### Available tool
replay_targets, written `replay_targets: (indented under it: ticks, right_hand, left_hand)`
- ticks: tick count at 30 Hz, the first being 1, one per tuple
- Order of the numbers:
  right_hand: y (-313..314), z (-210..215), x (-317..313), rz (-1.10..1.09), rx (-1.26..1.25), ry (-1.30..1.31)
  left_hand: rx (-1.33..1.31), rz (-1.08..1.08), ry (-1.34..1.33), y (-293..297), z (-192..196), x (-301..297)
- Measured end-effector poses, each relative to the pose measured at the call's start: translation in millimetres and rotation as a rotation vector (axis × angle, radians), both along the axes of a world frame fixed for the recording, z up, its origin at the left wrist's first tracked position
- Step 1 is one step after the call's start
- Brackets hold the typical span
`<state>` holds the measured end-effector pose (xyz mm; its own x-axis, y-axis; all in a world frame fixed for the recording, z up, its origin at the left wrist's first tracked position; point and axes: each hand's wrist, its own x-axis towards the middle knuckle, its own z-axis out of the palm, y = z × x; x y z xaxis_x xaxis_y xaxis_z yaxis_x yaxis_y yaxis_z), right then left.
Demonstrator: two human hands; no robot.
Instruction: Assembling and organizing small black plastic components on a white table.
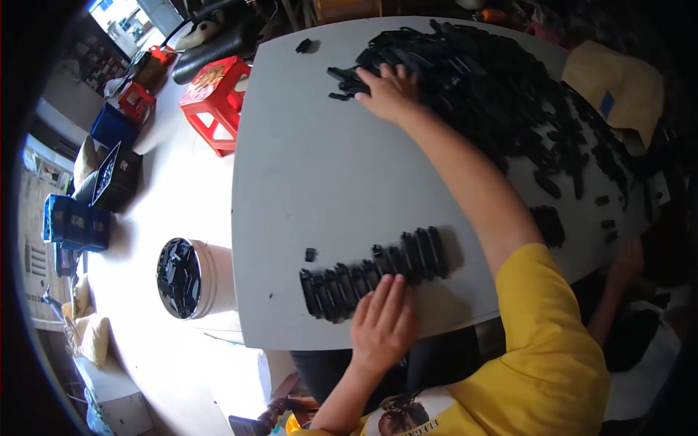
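Note:
A row of long black plastic pieces [342, 292] stands side by side near the front edge of the table. The fingers of my left hand [385, 323] are stretched out against the near side of this row. My right arm reaches across to a big heap of loose black plastic pieces [465, 80] at the far side. There my right hand [392, 93] lies with fingers spread on the heap's left edge; what is under its palm is hidden. One small black piece [310, 254] lies just beyond the row's left end.
On the white table [305, 160], a small black part [304, 46] lies at the far left and brown paper [618, 87] at the right. Left of the table stand a white bucket [214, 280] of black pieces and a red stool [218, 105]. Another person's hand [627, 263] is at the right edge.

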<state>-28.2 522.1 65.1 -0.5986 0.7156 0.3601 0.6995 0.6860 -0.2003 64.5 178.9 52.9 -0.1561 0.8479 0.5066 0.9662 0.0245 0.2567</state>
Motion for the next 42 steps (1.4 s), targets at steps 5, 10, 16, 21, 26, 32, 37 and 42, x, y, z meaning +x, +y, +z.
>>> replay_targets:
  ticks: [5, 10, 16, 21, 26, 32, 37, 42]
  right_hand:
    - [0, -13, -18, -0.073, 0.0, -0.255]
    - [-42, -40, -6, 0.241, 0.172, 0.004]
    - [-94, -28, 31, 0.521, 0.034, 0.214]
    - [-72, -18, 52, 0.534, -0.244, 0.495]
    - [-43, -9, 70, 0.262, -0.765, 0.849]
    - [-41, -5, 87, 0.166, 0.47, 0.351]
    - [-72, -15, 56, 0.51, 0.037, 0.277]
    - [-72, -23, 43, 0.25, 0.084, 0.037]
  left_hand:
    - [0.024, -0.005, -0.025, -1, -2, -2]
    - [0.02, 0.002, -0.031, -3, -3, -4]
    - [0.054, -0.019, -0.047, -2, -8, -5]
    - [0.085, -0.028, -0.054, -1, -8, -5]
    - [0.109, -0.026, -0.062, 1, -10, -6]
    - [0.092, -0.034, -0.063, -2, -14, -5]
    - [0.083, -0.043, -0.071, -4, -14, -6]
    - [0.11, -0.066, -0.08, 0, -15, -5]
